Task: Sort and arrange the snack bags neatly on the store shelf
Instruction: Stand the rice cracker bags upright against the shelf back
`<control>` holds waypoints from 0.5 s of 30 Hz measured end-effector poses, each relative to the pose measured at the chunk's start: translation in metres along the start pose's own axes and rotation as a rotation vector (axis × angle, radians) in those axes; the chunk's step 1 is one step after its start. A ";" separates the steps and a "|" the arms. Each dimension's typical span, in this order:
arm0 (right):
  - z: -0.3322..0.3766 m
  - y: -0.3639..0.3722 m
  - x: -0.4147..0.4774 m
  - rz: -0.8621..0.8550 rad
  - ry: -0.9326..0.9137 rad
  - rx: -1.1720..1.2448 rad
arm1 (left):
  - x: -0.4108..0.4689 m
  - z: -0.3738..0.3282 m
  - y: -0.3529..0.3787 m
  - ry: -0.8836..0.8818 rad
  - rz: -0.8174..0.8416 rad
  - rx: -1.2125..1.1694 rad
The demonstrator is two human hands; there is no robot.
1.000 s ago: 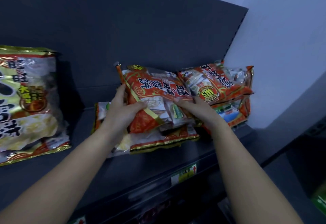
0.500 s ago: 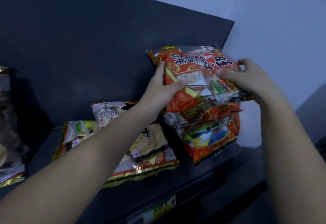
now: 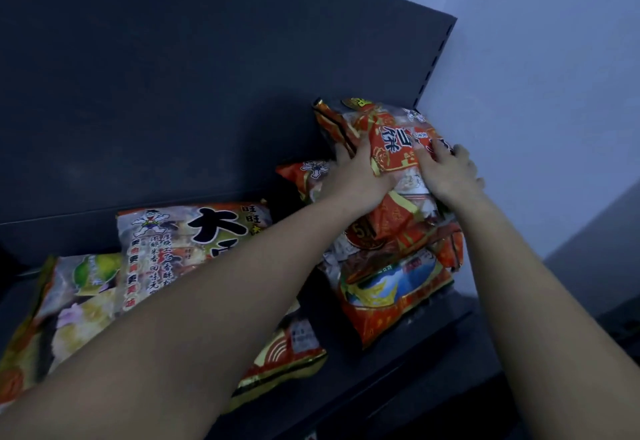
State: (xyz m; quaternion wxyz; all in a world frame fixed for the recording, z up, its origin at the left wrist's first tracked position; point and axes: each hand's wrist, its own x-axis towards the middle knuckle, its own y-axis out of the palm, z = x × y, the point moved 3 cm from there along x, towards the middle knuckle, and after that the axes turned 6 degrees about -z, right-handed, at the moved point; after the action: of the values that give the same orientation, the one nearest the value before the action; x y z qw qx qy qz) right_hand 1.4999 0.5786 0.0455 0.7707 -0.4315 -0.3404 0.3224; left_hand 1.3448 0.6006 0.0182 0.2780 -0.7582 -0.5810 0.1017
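Note:
A red and clear snack bag (image 3: 391, 141) sits on top of the right-hand stack of red bags (image 3: 391, 287) at the shelf's right end. My left hand (image 3: 360, 179) grips its left edge, thumb over the front. My right hand (image 3: 448, 172) lies on its right side with fingers curled over the bag. Another red bag (image 3: 304, 176) pokes out behind my left wrist. Left of the stack, a large yellow-green bag with black characters (image 3: 194, 242) lies flat on another bag (image 3: 69, 304).
The dark shelf board (image 3: 398, 370) runs to a front lip at lower right. A dark back panel (image 3: 207, 93) rises behind the bags. A pale wall (image 3: 536, 110) closes off the right end of the shelf.
Both hands lifted the red bag off the middle pile, carried it right and set it down on the right-hand stack. The view followed to the right.

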 end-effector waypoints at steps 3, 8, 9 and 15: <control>0.004 0.010 0.005 -0.018 -0.008 -0.011 | 0.010 -0.003 0.004 -0.041 0.029 0.108; 0.000 0.021 0.010 0.024 0.018 0.004 | 0.015 -0.003 0.009 -0.081 0.085 0.162; -0.001 0.021 0.010 0.032 0.026 0.016 | 0.016 -0.004 0.009 -0.088 0.084 0.160; 0.002 0.014 0.000 0.044 0.066 0.044 | 0.007 -0.006 0.001 -0.159 0.133 0.000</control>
State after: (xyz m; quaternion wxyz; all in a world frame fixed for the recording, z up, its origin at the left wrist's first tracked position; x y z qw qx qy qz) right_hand 1.4957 0.5859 0.0337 0.7835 -0.4324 -0.2980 0.3322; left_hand 1.3505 0.6052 0.0237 0.2236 -0.7847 -0.5495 0.1797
